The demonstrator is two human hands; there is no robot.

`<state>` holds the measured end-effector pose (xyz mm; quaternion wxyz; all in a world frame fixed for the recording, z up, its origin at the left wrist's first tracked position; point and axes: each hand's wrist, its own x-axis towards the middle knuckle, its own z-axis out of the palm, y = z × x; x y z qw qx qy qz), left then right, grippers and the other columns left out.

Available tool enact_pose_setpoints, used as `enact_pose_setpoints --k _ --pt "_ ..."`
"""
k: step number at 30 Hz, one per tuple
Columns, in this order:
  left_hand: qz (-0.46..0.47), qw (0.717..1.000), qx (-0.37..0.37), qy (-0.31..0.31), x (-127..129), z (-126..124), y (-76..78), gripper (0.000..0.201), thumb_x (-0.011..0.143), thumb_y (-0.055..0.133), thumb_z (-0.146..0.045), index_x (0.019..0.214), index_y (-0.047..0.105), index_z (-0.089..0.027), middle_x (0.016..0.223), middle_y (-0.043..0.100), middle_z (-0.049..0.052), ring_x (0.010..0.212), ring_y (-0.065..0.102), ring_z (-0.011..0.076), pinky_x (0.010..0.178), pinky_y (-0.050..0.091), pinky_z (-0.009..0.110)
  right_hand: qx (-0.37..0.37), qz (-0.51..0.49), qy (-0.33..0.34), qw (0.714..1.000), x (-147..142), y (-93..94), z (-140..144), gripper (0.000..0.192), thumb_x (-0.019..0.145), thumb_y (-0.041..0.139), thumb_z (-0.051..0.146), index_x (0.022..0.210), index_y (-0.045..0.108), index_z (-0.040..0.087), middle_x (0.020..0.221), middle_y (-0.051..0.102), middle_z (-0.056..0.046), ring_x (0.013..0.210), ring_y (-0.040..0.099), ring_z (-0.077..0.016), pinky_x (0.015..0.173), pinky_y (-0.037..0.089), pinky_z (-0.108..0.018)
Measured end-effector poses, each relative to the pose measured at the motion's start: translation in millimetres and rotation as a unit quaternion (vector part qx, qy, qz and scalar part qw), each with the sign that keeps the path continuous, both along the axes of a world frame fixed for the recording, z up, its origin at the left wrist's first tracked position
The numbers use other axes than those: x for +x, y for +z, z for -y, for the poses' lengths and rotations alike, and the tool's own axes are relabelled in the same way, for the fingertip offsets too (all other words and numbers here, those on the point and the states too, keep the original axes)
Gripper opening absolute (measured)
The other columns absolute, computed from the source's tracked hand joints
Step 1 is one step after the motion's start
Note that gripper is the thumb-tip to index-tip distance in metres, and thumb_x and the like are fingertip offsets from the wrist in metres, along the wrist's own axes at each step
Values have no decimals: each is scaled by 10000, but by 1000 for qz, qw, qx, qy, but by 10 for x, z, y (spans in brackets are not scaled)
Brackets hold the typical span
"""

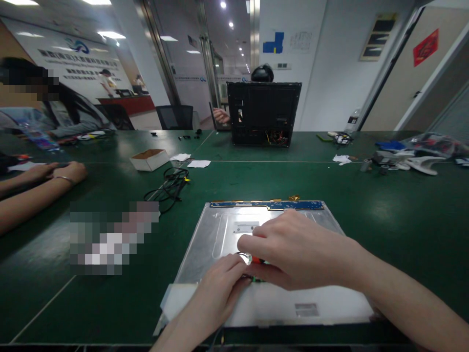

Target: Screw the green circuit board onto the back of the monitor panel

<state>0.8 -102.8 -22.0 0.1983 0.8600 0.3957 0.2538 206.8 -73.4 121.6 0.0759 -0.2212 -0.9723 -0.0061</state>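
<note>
Green counter [384,215] carries a metal panel [220,234] (office room); atop it, both hands' fingers [252,243] pinch small wires [256,261]

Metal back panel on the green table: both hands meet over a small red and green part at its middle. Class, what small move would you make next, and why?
Probably steady the metal back panel with the left hand while the right hand gently works the small red and green part. Both hands already pinch there, and the panel lies loose on the table. What the part is cannot be told.
</note>
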Motion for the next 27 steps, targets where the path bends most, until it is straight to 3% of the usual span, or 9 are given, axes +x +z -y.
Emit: enact_pose_setpoints --k 9,20,27 --pt "3 999 -31 -11 7 2 72 181 917 447 -147 983 601 -217 1020 630 57 944 591 213 798 489 307 -47 7 -1 999 55 30 -1 147 910 509 316 978 511 186 861 645 -22 680 539 -144 522 221 -283" --pt "-20 1000 10 3 -10 -5 -33 195 921 444 -163 1019 603 -220 1033 636 67 979 595 232 852 486 341 -30 12 24 999 21 66 15 90 904 479 212 985 507 185 849 603 -12 647 484 -128 511 249 -284" --pt "-14 1000 9 9 9 2 27 187 914 433 -175 980 605 -206 980 639 70 929 604 233 804 501 338 -12 3 22 1000 17 30 8 88 917 467 228 980 511 185 823 603 -6 609 468 -126 498 239 -293"
